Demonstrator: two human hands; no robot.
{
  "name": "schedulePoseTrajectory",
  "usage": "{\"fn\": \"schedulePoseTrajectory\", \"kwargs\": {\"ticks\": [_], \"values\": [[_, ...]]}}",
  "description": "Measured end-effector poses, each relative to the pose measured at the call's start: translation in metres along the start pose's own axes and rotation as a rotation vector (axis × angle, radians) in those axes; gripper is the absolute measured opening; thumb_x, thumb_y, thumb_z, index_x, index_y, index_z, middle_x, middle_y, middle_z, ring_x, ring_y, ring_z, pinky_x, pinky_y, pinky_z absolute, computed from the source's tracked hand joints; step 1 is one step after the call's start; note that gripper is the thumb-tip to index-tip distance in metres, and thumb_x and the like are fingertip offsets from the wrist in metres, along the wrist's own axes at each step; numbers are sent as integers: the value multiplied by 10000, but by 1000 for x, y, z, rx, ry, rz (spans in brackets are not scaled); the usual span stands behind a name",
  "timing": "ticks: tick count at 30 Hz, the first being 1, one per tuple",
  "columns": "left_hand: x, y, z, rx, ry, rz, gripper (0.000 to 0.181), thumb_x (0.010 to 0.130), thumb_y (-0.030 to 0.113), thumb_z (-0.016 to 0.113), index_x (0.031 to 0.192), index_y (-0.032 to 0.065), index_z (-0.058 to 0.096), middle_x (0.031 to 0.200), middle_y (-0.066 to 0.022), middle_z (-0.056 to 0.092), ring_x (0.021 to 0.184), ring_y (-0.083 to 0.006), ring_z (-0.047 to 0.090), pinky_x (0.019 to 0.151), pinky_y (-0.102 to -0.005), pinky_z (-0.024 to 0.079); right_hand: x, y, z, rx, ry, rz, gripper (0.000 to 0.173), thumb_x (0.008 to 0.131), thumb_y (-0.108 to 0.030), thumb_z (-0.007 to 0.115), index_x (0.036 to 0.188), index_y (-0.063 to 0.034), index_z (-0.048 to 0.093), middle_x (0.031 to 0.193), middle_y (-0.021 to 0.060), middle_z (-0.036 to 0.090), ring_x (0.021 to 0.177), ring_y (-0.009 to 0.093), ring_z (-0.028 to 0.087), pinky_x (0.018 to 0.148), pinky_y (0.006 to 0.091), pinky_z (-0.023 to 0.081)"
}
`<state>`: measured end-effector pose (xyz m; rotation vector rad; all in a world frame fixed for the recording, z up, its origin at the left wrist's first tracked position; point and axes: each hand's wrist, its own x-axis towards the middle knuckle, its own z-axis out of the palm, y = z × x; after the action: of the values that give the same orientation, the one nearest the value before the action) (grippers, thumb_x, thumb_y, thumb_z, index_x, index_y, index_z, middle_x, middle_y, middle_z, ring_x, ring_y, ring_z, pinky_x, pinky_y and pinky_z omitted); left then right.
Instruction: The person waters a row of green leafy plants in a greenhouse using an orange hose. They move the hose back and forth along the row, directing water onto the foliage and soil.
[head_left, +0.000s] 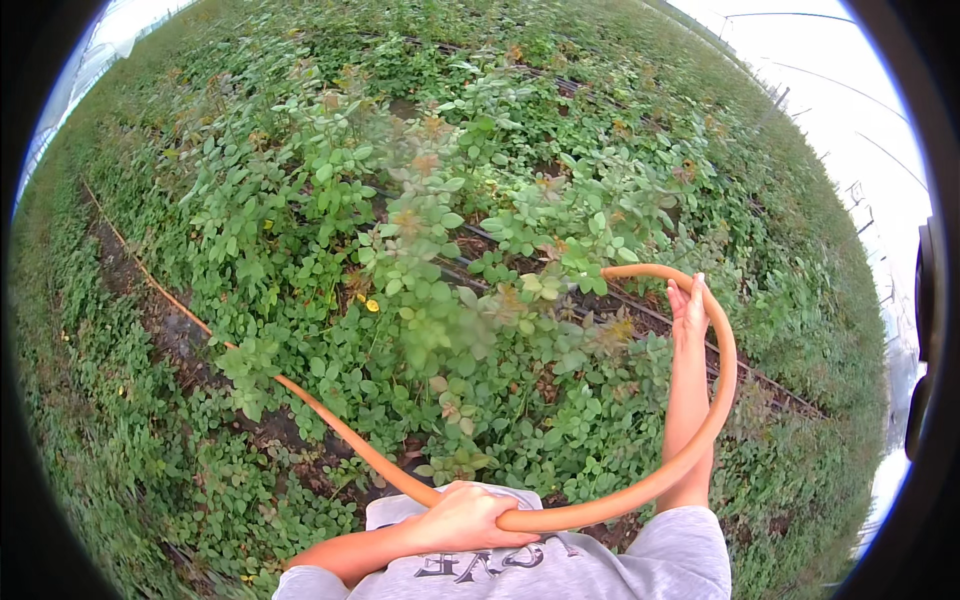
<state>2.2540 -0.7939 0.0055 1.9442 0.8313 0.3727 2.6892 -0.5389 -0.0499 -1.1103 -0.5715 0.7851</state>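
Observation:
An orange hose (645, 484) curves in a wide loop in front of my body. My left hand (472, 517) is wrapped around it at chest height. Farther out on the right, my right hand (688, 304) holds the hose near its front end, with the thumb over it and the fingers partly straight. From there the hose bends left, and its end reaches the leaves of the rose-like bushes (540, 202). Foliage partly hides that tip. Behind my left hand, the hose runs off to the upper left along a soil path (176, 334), passing behind a leafy shoot.
Dense leafy plants surround me on all sides. Dark irrigation tubes (465, 281) run diagonally between the rows. A yellow flower (372, 305) shows low among the leaves. Pale greenhouse sheeting (832, 82) and thin wires are visible at the right edge.

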Motion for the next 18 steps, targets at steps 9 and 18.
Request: {"fn": "schedulePoseTrajectory", "kwargs": {"ticks": [9, 18], "values": [[12, 31, 28, 108, 65, -140, 493, 753, 566, 693, 691, 79, 648, 541, -80, 592, 514, -266, 620, 503, -365, 478, 5, 47, 9, 118, -87, 152, 409, 919, -317, 627, 1188, -33, 506, 1030, 130, 634, 869, 228, 671, 725, 299, 582], [18, 37, 34, 142, 134, -173, 480, 745, 539, 720, 670, 72, 644, 533, -81, 584, 504, -261, 615, 491, -353, 475, 19, 68, 41, 169, -146, 217, 393, 932, -304, 607, 1200, -42, 492, 1049, 129, 631, 895, 222, 665, 738, 299, 582]]}}
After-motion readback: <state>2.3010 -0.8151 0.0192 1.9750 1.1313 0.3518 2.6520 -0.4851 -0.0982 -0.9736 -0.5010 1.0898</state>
